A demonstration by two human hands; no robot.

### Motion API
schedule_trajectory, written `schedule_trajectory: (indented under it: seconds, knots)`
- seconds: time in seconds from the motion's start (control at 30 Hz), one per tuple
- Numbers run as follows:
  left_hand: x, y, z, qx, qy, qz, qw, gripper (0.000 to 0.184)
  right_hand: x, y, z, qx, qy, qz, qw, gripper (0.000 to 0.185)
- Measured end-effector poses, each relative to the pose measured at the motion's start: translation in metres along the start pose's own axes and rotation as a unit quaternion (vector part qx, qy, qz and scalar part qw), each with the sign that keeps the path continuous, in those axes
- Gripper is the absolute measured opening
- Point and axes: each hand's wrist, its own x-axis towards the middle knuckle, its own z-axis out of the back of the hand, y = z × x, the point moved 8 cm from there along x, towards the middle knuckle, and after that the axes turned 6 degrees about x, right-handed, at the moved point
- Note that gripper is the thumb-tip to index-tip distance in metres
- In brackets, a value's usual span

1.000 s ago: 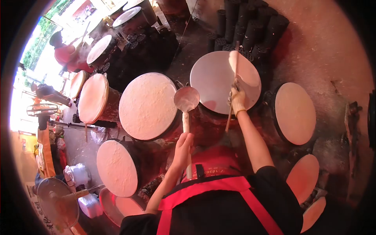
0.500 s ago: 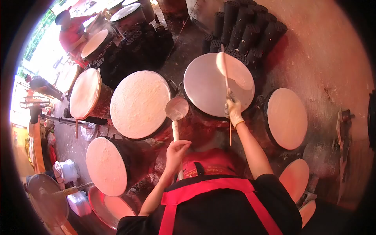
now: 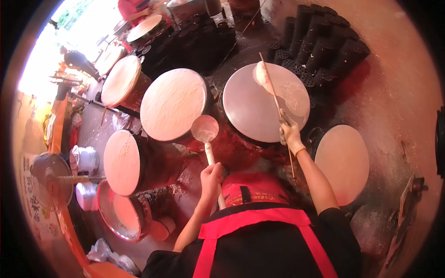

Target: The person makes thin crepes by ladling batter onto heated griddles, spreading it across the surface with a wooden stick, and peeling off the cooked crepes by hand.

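Note:
My left hand (image 3: 212,177) is closed round the handle of a ladle (image 3: 205,129), whose round bowl points away from me between two griddles. On my right hand (image 3: 290,132) is a pale glove, and its fingers grip a thin wooden stick (image 3: 275,94) that slants over the grey round griddle (image 3: 245,109). Against the stick's far part rests a pale lump of batter (image 3: 263,76), with a thin wet film of batter (image 3: 296,97) to its right. Left of the ladle, a pale sheet covers another round griddle (image 3: 174,104).
More round griddles stand at the left (image 3: 122,162) and right (image 3: 342,164). Black perforated cylinders (image 3: 320,44) are stacked behind. A wide bowl (image 3: 119,211) sits lower left. One person in red (image 3: 132,11) is at the far griddles; another person (image 3: 79,61) is farther left.
The lump of batter has shifted left on the griddle, and the stick now leans to the upper left. My left fingers have closed more tightly round the ladle. The whole view has turned.

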Motion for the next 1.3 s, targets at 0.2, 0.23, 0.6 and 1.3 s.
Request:
schedule_trajectory:
  seconds: [0.2, 0.23, 0.6, 1.3]
  knots:
    - [-0.025, 0.017, -0.01, -0.068, -0.061, 0.004, 0.996, 0.032, -0.047, 0.024, 0.012, -0.059, 0.168, -0.081, 0.981, 0.037]
    - [-0.031, 0.012, -0.012, -0.07, -0.079, 0.009, 0.994, 0.032, -0.046, 0.028, 0.031, -0.072, 0.166, -0.083, 0.98, 0.039]
    - [-0.053, -0.003, -0.025, 0.003, -0.111, 0.006, 0.994, 0.018, -0.002, 0.031, 0.041, -0.061, 0.179, -0.09, 0.978, 0.036]
    - [-0.034, 0.007, 0.008, 0.061, -0.006, 0.072, 0.996, 0.029, -0.069, -0.028, 0.089, 0.054, 0.014, -0.021, 0.998, 0.04]
